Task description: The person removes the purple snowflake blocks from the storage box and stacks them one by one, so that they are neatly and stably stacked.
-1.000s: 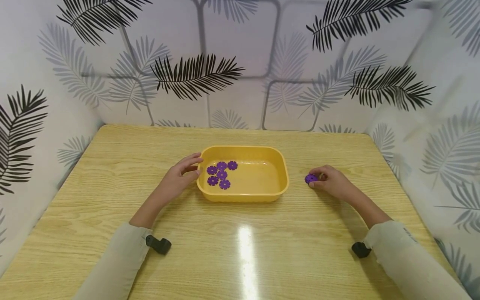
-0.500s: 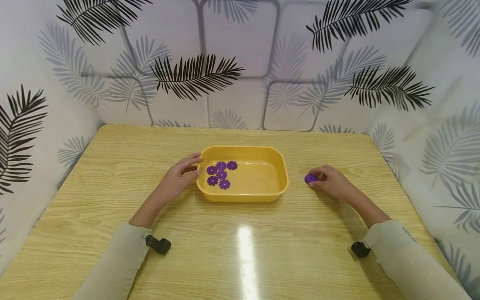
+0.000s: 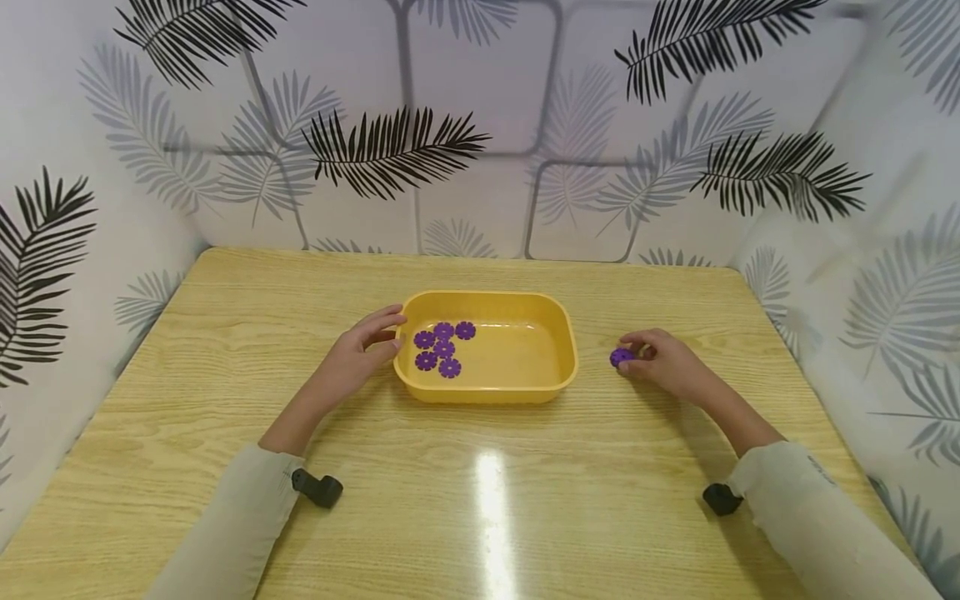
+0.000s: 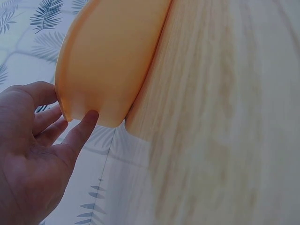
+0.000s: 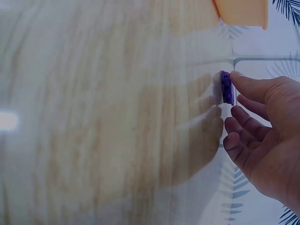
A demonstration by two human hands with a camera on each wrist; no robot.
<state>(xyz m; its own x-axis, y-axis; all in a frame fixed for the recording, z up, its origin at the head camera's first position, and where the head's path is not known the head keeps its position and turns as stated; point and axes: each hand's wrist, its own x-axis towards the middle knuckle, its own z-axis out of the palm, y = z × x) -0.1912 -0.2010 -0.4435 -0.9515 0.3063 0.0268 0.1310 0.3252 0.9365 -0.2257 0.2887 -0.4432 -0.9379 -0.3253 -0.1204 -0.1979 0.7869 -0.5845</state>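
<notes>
A yellow plastic tray stands on the table, with several purple notched flower discs lying flat in its left half. My left hand holds the tray's left end. In the left wrist view the thumb presses the outer wall while the other fingers reach the rim. To the right of the tray, my right hand pinches a small stack of purple flower discs at the tabletop. Seen edge-on in the right wrist view, the disc stack sits between thumb and fingers; how many discs it has cannot be told.
The wooden table reaches back to a wall covering with a leaf print, which also rises at both sides. A bright light reflection lies on the tabletop in front of the tray. Each sleeve carries a black wrist device.
</notes>
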